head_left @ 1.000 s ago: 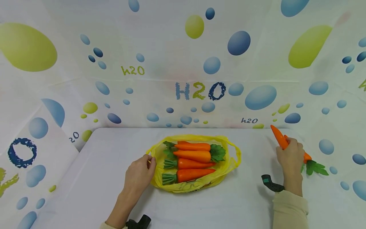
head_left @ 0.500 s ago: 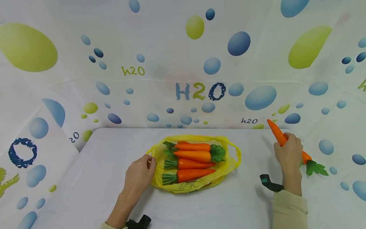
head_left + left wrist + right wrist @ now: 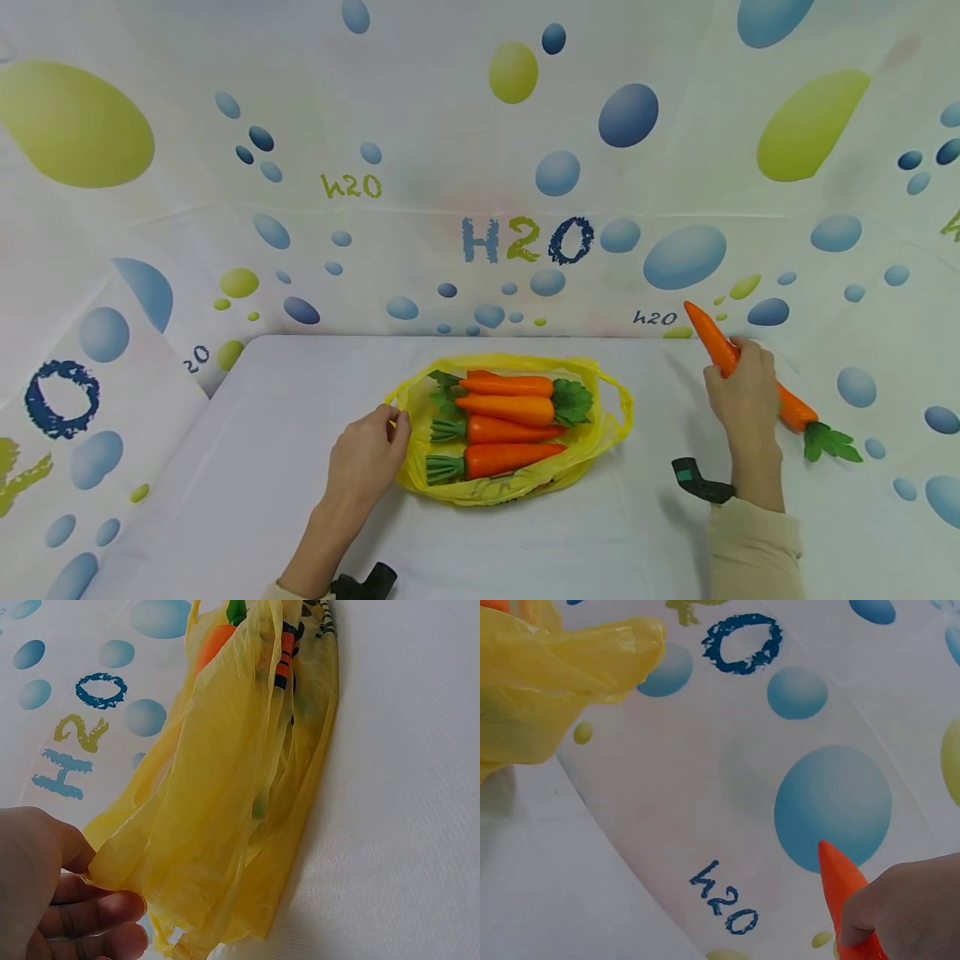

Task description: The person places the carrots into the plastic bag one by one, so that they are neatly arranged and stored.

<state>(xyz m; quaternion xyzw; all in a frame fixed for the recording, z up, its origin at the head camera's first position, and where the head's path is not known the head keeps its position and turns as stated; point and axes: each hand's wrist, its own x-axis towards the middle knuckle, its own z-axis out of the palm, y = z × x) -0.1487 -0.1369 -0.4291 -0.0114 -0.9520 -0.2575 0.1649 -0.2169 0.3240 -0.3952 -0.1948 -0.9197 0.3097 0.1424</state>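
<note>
My left hand (image 3: pixel 367 450) pinches the left edge of a yellow plastic bag (image 3: pixel 525 492) between thumb and fingers, as the left wrist view also shows. Several orange carrots (image 3: pixel 510 408) with green tops lie side by side in the open bag. Off to the right, my right hand (image 3: pixel 746 392) grips a carrot (image 3: pixel 708 333), its bare tip pointing up and to the left; the hand hides its other end. Behind that hand another carrot (image 3: pixel 798 412) with leafy greens lies on the table, partly covered.
The white table (image 3: pixel 285 400) meets a patterned sheet (image 3: pixel 420 267) at its back edge. A bag handle loop (image 3: pixel 618 408) sticks out on the bag's right side. Black wrist mounts (image 3: pixel 367 583) sit at both wrists.
My right hand has moved a little left and up with its carrot, uncovering more of the carrot lying behind. The left hand and the bag have stayed in place.
</note>
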